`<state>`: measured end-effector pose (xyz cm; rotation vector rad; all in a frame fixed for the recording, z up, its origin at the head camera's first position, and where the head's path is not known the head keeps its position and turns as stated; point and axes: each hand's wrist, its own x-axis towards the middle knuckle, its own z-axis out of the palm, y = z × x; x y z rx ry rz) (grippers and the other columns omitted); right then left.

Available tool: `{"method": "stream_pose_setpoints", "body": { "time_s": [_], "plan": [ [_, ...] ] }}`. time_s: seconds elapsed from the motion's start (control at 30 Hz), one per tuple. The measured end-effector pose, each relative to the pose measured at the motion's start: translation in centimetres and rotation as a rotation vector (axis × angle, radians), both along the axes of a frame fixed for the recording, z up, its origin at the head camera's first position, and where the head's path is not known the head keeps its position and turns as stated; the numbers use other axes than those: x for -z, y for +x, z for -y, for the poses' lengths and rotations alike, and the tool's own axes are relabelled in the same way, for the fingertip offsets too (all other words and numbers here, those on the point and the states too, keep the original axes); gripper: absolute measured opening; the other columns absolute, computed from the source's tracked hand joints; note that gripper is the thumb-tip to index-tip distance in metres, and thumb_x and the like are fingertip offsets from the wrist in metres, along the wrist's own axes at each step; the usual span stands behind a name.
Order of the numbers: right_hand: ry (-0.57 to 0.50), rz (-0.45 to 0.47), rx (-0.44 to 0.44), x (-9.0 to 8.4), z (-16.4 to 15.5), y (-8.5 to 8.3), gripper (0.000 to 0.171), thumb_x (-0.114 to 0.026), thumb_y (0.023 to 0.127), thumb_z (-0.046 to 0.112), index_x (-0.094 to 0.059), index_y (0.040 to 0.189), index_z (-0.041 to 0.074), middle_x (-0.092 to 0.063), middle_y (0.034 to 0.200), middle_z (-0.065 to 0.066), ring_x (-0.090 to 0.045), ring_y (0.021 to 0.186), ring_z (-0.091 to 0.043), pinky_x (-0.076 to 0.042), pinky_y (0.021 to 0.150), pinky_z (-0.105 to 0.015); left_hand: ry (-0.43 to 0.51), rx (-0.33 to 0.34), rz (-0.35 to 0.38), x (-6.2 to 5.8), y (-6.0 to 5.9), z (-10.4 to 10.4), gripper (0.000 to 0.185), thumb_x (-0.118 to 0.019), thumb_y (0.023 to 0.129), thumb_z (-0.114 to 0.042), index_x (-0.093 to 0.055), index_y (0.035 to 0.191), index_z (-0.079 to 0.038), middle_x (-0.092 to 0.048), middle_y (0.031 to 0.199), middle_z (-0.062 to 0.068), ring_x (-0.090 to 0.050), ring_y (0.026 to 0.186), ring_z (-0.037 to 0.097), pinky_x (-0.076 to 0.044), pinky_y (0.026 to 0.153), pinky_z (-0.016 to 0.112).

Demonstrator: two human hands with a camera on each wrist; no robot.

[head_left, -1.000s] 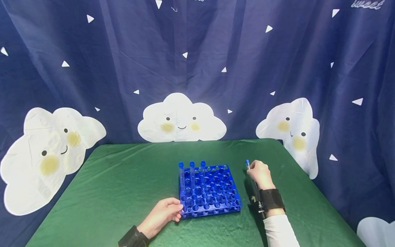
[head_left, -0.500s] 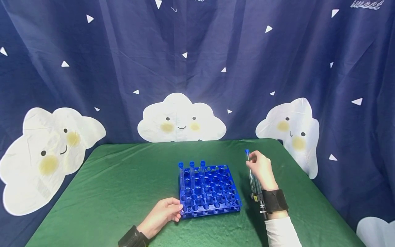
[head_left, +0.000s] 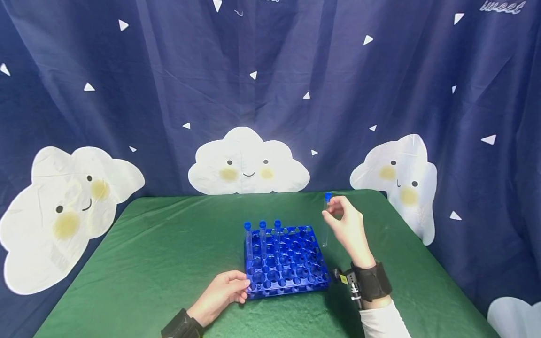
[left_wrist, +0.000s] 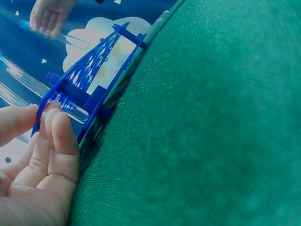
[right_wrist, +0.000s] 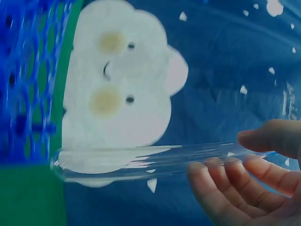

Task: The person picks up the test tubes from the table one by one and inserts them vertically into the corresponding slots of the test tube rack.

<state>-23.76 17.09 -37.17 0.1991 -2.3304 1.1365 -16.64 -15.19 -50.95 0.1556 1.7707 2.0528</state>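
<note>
1. My right hand [head_left: 348,230] pinches a clear tube [head_left: 325,220] near its blue cap, upright, right of frame center, lifted off the table [head_left: 148,253], just right of the rack's [head_left: 285,263] far corner.
2. My left hand [head_left: 221,293] rests on the cloth, lower center, fingertips [left_wrist: 56,117] loosely curled against the rack's near left corner, gripping nothing.
3. Three capped tubes [head_left: 263,237] stand in the rack's far left holes.

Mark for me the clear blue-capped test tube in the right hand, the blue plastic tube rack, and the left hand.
Clear blue-capped test tube [head_left: 325,225]: head view, on its glass middle.
Blue plastic tube rack [head_left: 291,267]: head view, on its perforated top plate.
Left hand [head_left: 220,295]: head view, on the back of the hand.
</note>
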Motion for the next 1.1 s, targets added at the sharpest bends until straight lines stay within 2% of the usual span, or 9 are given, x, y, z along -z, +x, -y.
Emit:
{"method": "stream_pose_setpoints", "body": {
  "time_s": [0.17,0.27,0.4,0.5,0.77,0.9,1.1],
  "plan": [
    [-0.077,-0.011,-0.072,-0.1,1.5,0.5,0.026,-0.076,0.08,0.002,-0.059,0.099,0.004,-0.067,0.087,-0.01,-0.067,0.083,-0.018,-0.051,0.073,-0.019,0.002,0.001,0.002,0.1,0.0,0.0,0.019,-0.066,0.091,-0.015,-0.059,0.103,-0.003,-0.064,0.081,-0.004,-0.062,0.07,0.008,-0.056,0.066,0.024],
    [-0.103,-0.007,-0.123,0.0,2.4,0.7,0.025,-0.075,0.08,0.002,-0.058,0.099,0.004,-0.067,0.087,-0.01,-0.068,0.084,-0.018,-0.055,0.075,-0.026,0.001,0.002,0.0,0.1,0.0,0.0,0.019,-0.066,0.091,-0.015,-0.059,0.103,-0.003,-0.064,0.081,-0.003,-0.062,0.07,0.008,-0.056,0.066,0.024],
    [-0.112,0.024,-0.181,0.4,3.4,0.8,0.024,-0.075,0.081,0.001,-0.057,0.097,0.005,-0.067,0.088,-0.011,-0.069,0.088,-0.025,-0.059,0.078,-0.043,0.0,0.003,-0.004,0.0,0.0,0.0,0.019,-0.066,0.091,-0.015,-0.059,0.104,-0.003,-0.064,0.082,-0.003,-0.062,0.07,0.008,-0.056,0.066,0.024],
    [-0.101,0.052,-0.207,0.8,4.0,0.9,0.024,-0.075,0.081,0.002,-0.056,0.095,0.007,-0.067,0.089,-0.01,-0.07,0.091,-0.027,-0.059,0.077,-0.045,0.0,0.002,-0.006,0.0,0.0,0.0,0.019,-0.066,0.091,-0.015,-0.059,0.103,-0.003,-0.064,0.082,-0.003,-0.062,0.07,0.008,-0.056,0.066,0.024],
    [-0.05,0.061,-0.252,1.8,5.1,0.8,0.025,-0.075,0.08,0.002,-0.055,0.093,0.009,-0.066,0.085,-0.006,-0.07,0.087,-0.024,-0.057,0.072,-0.033,0.002,0.001,0.001,0.0,0.0,0.0,0.016,-0.066,0.091,-0.014,-0.059,0.102,-0.005,-0.064,0.081,-0.004,-0.062,0.07,0.008,-0.056,0.066,0.024],
    [-0.011,0.086,-0.258,2.3,5.3,0.7,0.025,-0.076,0.08,0.003,-0.054,0.091,0.01,-0.067,0.084,-0.004,-0.069,0.084,-0.02,-0.052,0.068,-0.024,0.003,0.002,-0.001,0.0,0.0,0.0,0.017,-0.066,0.091,-0.014,-0.059,0.102,-0.004,-0.064,0.081,-0.004,-0.062,0.07,0.007,-0.056,0.066,0.023],
    [0.052,0.137,-0.268,2.5,5.5,0.7,0.025,-0.075,0.079,0.003,-0.053,0.088,0.011,-0.067,0.082,-0.004,-0.065,0.081,-0.019,-0.05,0.068,-0.027,-0.005,-0.002,0.001,0.0,0.0,0.0,0.017,-0.066,0.091,-0.015,-0.059,0.102,-0.004,-0.064,0.081,-0.003,-0.062,0.069,0.008,-0.056,0.066,0.023]
  ]
}}
